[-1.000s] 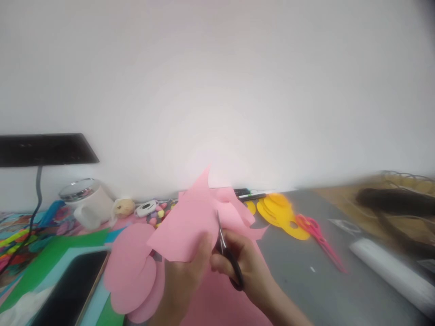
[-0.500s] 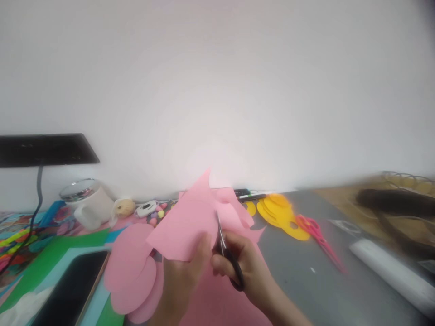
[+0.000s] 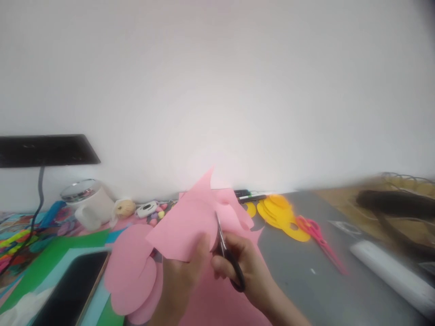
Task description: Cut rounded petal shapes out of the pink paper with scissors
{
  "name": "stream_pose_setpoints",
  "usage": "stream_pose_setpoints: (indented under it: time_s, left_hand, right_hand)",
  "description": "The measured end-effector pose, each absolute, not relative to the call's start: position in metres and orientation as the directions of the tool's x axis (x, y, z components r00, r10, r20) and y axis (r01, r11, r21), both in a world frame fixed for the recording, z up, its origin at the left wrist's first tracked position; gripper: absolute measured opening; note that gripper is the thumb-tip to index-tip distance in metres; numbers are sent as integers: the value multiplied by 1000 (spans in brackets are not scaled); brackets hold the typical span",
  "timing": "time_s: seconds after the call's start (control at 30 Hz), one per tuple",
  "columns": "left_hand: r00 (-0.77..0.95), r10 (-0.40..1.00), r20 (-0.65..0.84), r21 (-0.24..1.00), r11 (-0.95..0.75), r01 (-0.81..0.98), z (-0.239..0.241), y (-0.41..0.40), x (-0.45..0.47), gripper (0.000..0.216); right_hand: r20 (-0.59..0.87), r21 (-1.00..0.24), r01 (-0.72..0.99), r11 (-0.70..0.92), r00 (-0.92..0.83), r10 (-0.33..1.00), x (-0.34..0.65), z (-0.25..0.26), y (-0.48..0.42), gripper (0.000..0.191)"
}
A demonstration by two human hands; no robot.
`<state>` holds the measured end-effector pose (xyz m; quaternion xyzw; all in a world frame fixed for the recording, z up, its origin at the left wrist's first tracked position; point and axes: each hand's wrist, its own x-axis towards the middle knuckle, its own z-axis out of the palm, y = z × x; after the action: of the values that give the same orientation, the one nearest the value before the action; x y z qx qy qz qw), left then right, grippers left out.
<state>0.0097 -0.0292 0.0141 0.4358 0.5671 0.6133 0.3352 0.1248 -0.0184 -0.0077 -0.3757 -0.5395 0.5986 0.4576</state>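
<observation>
My left hand (image 3: 181,280) pinches the lower edge of a pink paper sheet (image 3: 188,222) and holds it up over the table. My right hand (image 3: 249,267) grips black-handled scissors (image 3: 227,253), whose blades bite into the right edge of that sheet. Cut pink rounded shapes (image 3: 131,269) lie on the table just left of my hands. More pink paper (image 3: 217,299) lies flat beneath both hands.
A dark phone (image 3: 73,292) rests on green and blue paper at the lower left. A white mug (image 3: 89,203) stands at the back left near small beads. Yellow paper cutouts (image 3: 280,215) and pink scissors (image 3: 321,242) lie to the right on the grey table (image 3: 322,290). A white roll (image 3: 394,276) lies at the far right.
Nearly nothing differs. The pink sheet and scissors stay in place with only a slight shift of the blades along the cut.
</observation>
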Motion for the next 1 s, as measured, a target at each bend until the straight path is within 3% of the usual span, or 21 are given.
stream_pose_setpoints:
  time_s: [0.17,0.33,0.77,1.0]
  left_hand:
    - [-485,839,246,969,-195,154,3,-23,4,30]
    - [-448,871,200,980,-188,72,1,-24,7,27]
    - [-463,859,219,976,-189,111,-4,-27,6,52]
    - [-454,861,229,973,-195,122,-6,-25,3,51]
  right_hand:
    - [20,-990,-141,-22,-290,957,125,-8,-19,27]
    - [8,-989,-146,-37,-298,955,123,-6,-20,28]
    - [114,-975,-218,50,-291,950,125,-10,-17,38]
    - [142,-968,-243,64,-316,938,126,-11,-17,38]
